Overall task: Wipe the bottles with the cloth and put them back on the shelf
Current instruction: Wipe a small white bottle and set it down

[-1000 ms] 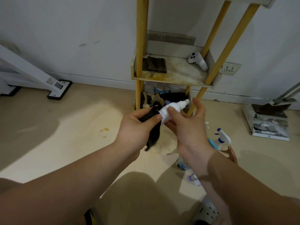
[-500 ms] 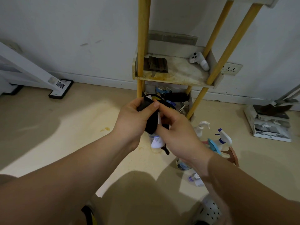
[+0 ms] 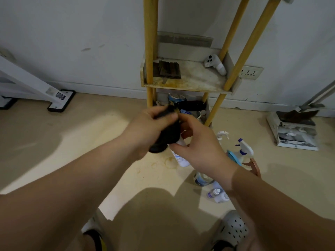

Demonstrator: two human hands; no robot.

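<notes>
Beige floor [image 3: 72, 142] before a stained shelf [image 3: 190, 86]; the left hand [image 3: 148, 127] clutches the cloth [image 3: 168, 134] wrapped over the bottle [image 3: 181, 159], and the right hand [image 3: 201, 147] pinches its middle. Held midair, the bottle looks like light, rigid plastic, likely slick: best gripped round the body, not the cap.

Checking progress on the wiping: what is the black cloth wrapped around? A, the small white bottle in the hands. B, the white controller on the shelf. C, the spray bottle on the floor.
A: the left hand grips the black cloth over the white bottle the right hand holds.
</notes>
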